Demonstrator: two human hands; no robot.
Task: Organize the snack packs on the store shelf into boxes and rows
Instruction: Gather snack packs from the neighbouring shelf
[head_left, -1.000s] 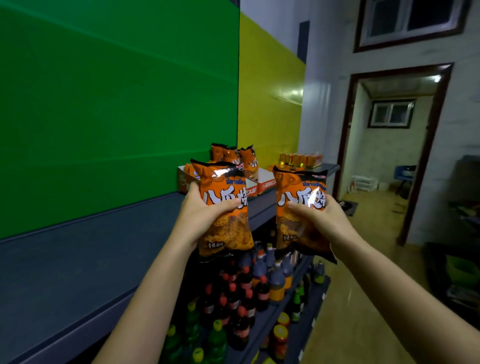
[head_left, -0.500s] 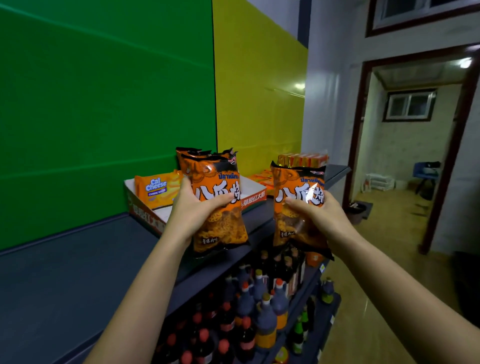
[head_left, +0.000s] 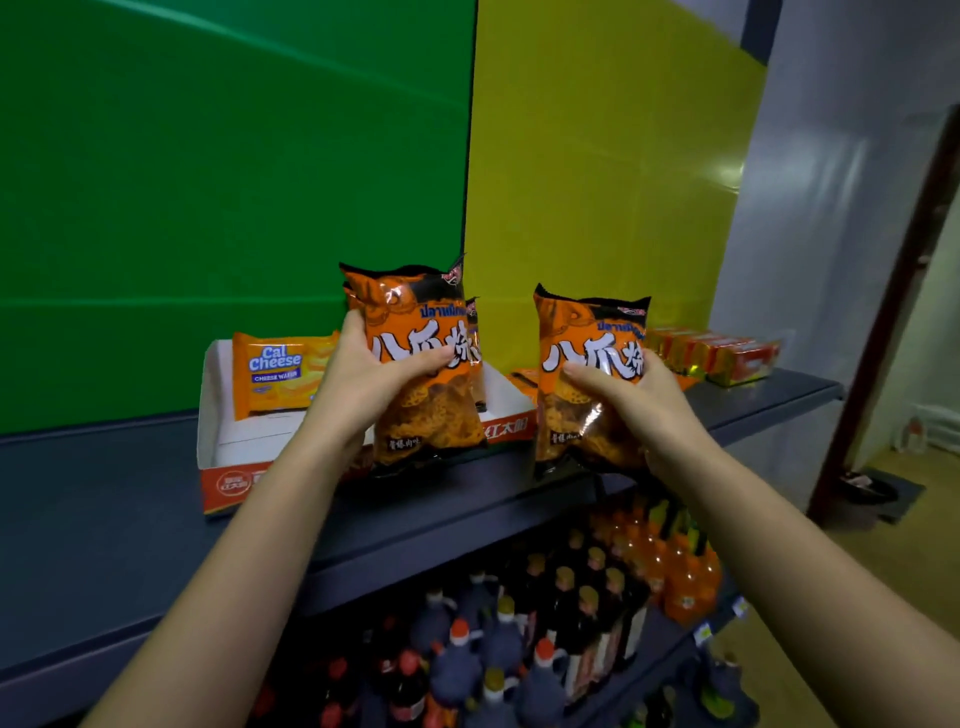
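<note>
My left hand (head_left: 366, 382) grips an orange snack bag (head_left: 423, 332) upright, just in front of a low white cardboard box with a red front (head_left: 228, 480) on the grey top shelf (head_left: 104, 519). More of the same orange bags stand in the box right behind it, mostly hidden. A yellow Cal Cheese wafer pack (head_left: 278, 376) leans in the box's back left. My right hand (head_left: 631, 402) grips a second orange snack bag (head_left: 587, 332) over the shelf, to the right of the box.
Small orange-red packets (head_left: 722, 353) are lined up at the shelf's far right end. Flat orange packs (head_left: 524, 376) lie behind the box's right side. Several bottles (head_left: 519, 639) fill the lower shelves. A doorway (head_left: 893, 332) opens on the right.
I have come closer to the box, which now sits larger and nearer the middle of the view. Both hands still hold their bags, now near the box.
</note>
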